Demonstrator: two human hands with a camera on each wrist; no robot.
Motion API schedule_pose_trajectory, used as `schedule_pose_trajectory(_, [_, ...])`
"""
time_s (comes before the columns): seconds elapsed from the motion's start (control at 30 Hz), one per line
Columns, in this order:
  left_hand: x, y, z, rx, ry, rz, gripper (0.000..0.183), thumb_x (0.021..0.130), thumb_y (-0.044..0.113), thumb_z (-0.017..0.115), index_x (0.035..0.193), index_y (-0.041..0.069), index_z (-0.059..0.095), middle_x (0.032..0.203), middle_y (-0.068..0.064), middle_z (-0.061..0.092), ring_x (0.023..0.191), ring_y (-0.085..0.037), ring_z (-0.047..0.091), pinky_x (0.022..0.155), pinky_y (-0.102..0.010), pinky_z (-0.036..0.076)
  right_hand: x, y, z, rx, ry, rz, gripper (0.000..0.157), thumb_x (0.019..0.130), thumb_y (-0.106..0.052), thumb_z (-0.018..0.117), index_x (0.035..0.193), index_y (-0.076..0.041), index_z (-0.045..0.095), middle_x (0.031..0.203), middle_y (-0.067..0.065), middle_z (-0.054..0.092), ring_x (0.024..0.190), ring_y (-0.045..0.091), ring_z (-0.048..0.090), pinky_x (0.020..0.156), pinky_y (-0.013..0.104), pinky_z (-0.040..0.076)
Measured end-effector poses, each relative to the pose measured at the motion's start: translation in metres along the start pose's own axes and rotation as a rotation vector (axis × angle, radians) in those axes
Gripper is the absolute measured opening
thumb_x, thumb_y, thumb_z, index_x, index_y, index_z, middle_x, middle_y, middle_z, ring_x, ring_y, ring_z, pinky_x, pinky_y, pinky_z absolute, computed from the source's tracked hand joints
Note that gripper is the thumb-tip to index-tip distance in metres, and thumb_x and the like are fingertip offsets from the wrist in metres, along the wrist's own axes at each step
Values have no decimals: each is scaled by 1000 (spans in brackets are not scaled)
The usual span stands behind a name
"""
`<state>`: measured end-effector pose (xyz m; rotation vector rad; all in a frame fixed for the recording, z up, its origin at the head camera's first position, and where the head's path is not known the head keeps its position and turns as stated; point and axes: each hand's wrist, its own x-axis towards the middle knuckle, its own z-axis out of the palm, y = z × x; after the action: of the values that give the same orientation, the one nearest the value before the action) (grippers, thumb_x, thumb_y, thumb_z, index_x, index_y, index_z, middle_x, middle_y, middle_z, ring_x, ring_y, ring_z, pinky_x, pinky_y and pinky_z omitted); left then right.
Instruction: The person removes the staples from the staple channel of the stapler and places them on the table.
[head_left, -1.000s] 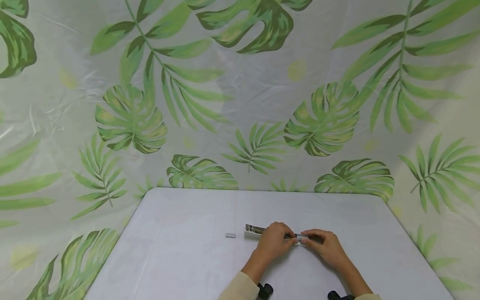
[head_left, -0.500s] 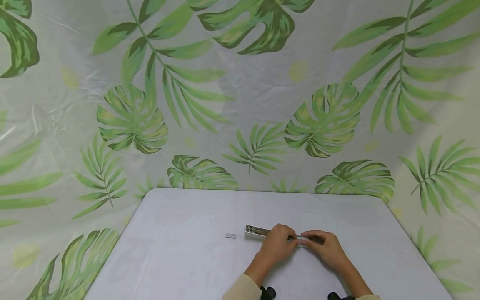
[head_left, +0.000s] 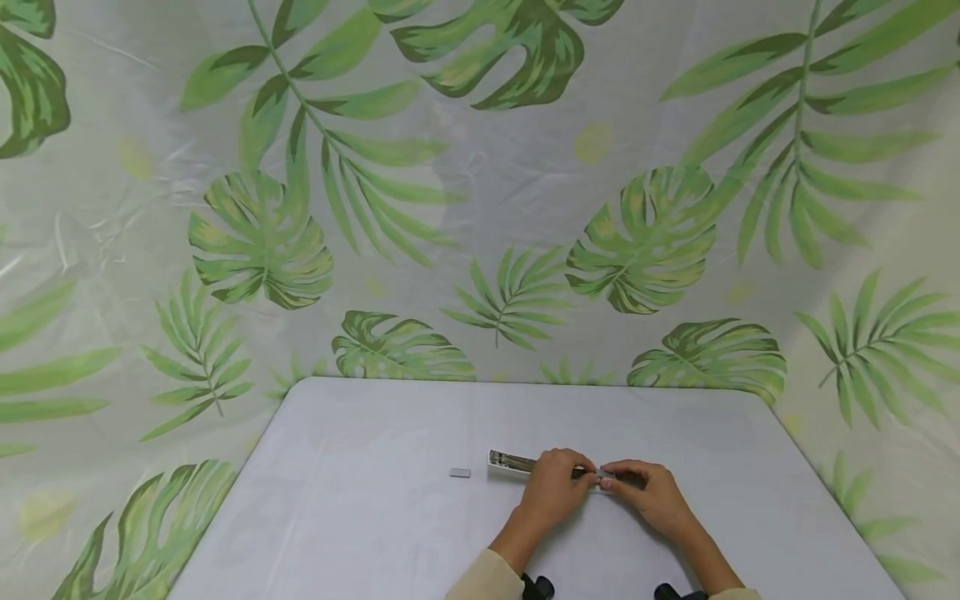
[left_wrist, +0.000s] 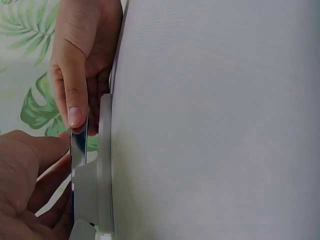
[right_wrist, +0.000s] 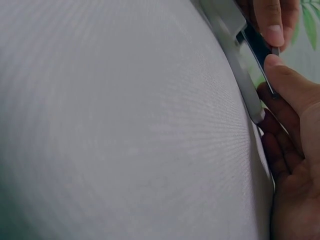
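An opened stapler [head_left: 512, 464] lies across the table under both hands, its cover swung back to the left. My left hand [head_left: 553, 490] reaches over its middle, thumb and fingertips pinching a small metal staple strip [right_wrist: 275, 50] at the magazine [left_wrist: 79, 145]. Facing it, my right hand [head_left: 651, 492] pinches the magazine's end, thumb on top and fingers below in the right wrist view. The pale stapler base [left_wrist: 105, 150] rests along the tabletop. Fingers hide much of the magazine in the head view.
A short grey staple strip [head_left: 461, 472] lies on the white table [head_left: 360, 500], left of the stapler. Behind the table hangs a leaf-patterned sheet [head_left: 510, 208]. Dark wrist cameras [head_left: 537, 587] sit by the cuffs.
My left hand has shifted slightly right along the stapler, its fingertips now closer to the right hand's. The right hand holds its place.
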<state>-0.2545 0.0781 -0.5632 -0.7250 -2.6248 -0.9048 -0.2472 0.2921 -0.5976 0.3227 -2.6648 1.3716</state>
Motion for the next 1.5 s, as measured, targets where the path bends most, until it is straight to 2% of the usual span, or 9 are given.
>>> schedule_pose_trajectory(0.17, [1, 2, 0, -27, 10, -19, 6, 91, 29, 80, 96, 26, 82, 96, 14, 78, 97, -3, 71, 87, -21, 55, -1, -2, 0, 0, -3, 17, 21, 90, -35, 80, 109, -27, 79, 110, -7, 78, 105, -1, 67, 92, 24, 54])
schedule_pose_trajectory(0.33, [2, 4, 1, -35, 16, -33, 8, 91, 32, 81, 96, 27, 82, 96, 15, 78, 97, -3, 72, 86, -21, 56, -2, -3, -1, -1, 1, -3, 22, 91, -33, 80, 111, -24, 79, 111, -4, 78, 104, 0, 67, 92, 23, 54])
schedule_pose_trajectory(0.57, [4, 6, 2, -45, 26, -45, 11, 88, 35, 83, 96, 27, 82, 95, 16, 78, 97, -3, 72, 85, -21, 56, -1, 0, -1, -8, 4, -13, 21, 91, -34, 80, 111, -28, 78, 110, -9, 77, 104, -2, 67, 92, 25, 55])
schedule_pose_trajectory(0.8, [5, 9, 0, -36, 37, -48, 17, 84, 38, 84, 95, 25, 80, 93, 14, 78, 88, -3, 72, 73, -18, 54, -2, -1, -1, -22, 21, -25, 20, 90, -34, 81, 109, -29, 78, 108, -11, 77, 105, 0, 67, 93, 26, 55])
schedule_pose_trajectory(0.87, [5, 10, 0, -8, 26, -42, 20, 85, 38, 84, 98, 25, 79, 95, 13, 78, 87, -2, 71, 71, -17, 53, -2, -1, -1, -26, 24, -32, 20, 90, -34, 81, 109, -28, 78, 107, -11, 77, 104, 0, 68, 92, 26, 55])
schedule_pose_trajectory(1.03, [8, 10, 1, 132, -8, 11, 23, 88, 42, 80, 106, 27, 80, 99, 14, 77, 90, -2, 72, 70, -19, 55, -2, 1, 0, -28, 32, -41, 20, 90, -33, 81, 108, -28, 78, 107, -11, 77, 103, -1, 67, 92, 26, 55])
schedule_pose_trajectory(1.2, [11, 11, -1, 235, -52, 58, 16, 89, 42, 79, 102, 31, 81, 93, 14, 76, 84, -1, 70, 66, -21, 55, -2, 2, 0, -22, 26, -38, 19, 89, -33, 81, 108, -28, 78, 108, -9, 77, 104, 0, 68, 92, 26, 55])
schedule_pose_trajectory(1.33, [13, 13, -4, 282, -97, 82, 15, 91, 41, 78, 102, 31, 81, 92, 15, 75, 83, -2, 70, 67, -22, 56, -2, 2, 0, -22, 22, -28, 20, 90, -33, 81, 108, -27, 79, 110, -7, 77, 104, -1, 67, 91, 25, 55])
schedule_pose_trajectory(1.5, [17, 14, -9, 315, -144, 108, 10, 91, 38, 78, 95, 29, 81, 86, 14, 73, 77, -2, 68, 62, -22, 53, -3, -1, 0, -7, 33, -49, 20, 90, -30, 81, 109, -22, 79, 110, -3, 78, 103, 0, 68, 90, 22, 55])
